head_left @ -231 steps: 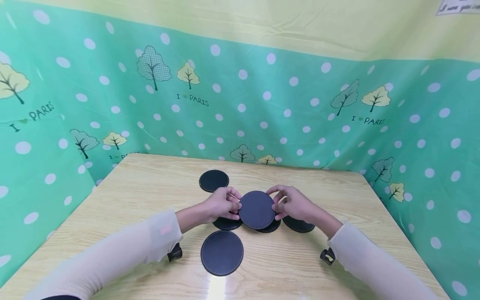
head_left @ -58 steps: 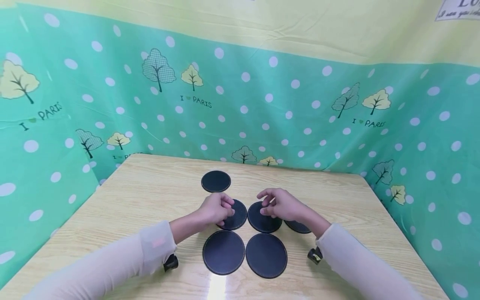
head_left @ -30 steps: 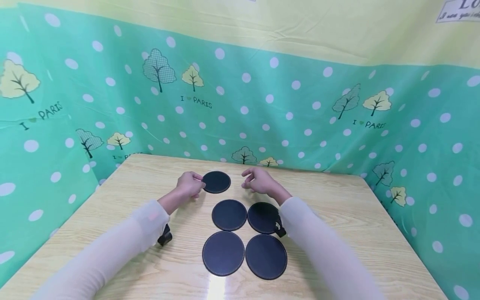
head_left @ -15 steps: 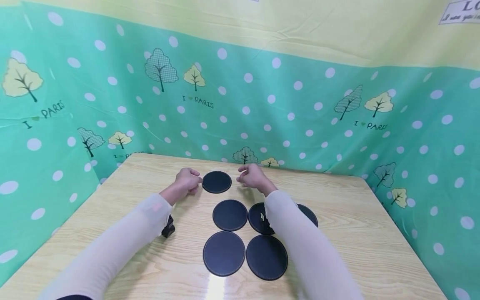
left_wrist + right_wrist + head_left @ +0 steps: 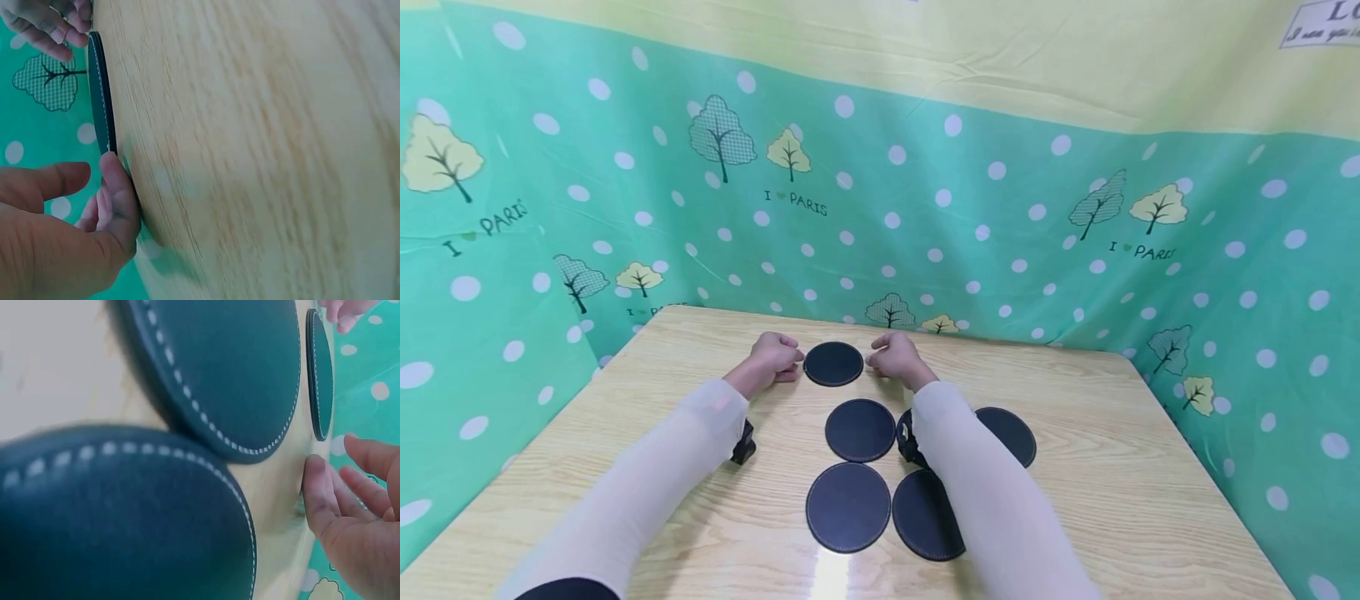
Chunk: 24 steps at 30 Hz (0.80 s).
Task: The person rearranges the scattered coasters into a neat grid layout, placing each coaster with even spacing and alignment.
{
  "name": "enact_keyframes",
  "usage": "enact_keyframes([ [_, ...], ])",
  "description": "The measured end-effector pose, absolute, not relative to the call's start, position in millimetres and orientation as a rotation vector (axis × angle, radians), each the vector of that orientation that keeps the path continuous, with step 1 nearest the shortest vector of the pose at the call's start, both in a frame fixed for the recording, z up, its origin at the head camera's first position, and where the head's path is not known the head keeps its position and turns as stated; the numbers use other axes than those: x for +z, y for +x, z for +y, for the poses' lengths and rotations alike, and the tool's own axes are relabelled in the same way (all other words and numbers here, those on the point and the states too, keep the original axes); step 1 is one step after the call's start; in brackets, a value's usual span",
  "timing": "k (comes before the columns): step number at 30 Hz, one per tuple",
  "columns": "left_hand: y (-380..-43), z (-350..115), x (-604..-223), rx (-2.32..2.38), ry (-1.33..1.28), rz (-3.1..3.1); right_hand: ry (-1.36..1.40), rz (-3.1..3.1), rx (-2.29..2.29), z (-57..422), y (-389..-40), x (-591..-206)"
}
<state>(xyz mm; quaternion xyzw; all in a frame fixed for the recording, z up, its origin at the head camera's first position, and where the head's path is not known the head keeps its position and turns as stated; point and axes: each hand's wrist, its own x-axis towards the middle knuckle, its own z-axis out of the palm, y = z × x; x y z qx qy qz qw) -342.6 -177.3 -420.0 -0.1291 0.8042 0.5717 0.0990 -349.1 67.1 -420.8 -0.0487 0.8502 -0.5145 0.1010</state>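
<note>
At the table's back lies a round black coaster [image 5: 833, 364] with light stitching round its rim. My left hand [image 5: 769, 358] is at its left side; in the left wrist view an extended finger [image 5: 115, 178] meets the coaster's near edge, while the thumb stays apart from it. Across from it, my right hand [image 5: 895, 357] has its fingertips right by the right edge. The right wrist view shows that hand's thumb and fingers spread, with a small gap to the coaster [image 5: 322, 378]. Neither hand grips anything.
Nearer me lie more black coasters: a middle left one [image 5: 860, 430], a front left one [image 5: 847, 507], a front right one [image 5: 925, 521] and one at right [image 5: 1009, 435]. My right sleeve [image 5: 992, 492] and wrist camera partly cover the middle right coaster. A patterned green curtain [image 5: 820, 258] hangs behind the table.
Earlier both hands held a coaster up over the middle; a front right coaster lies there since. The hands then moved to the back coaster, the right hand lately shifting left toward its edge.
</note>
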Motion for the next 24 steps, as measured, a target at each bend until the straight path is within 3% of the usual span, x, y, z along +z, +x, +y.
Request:
enact_keyframes([
  [24, -350, -170, -424, 1.714, -0.317, 2.352, -0.110, 2.445, -1.517, 55, -345, -413],
])
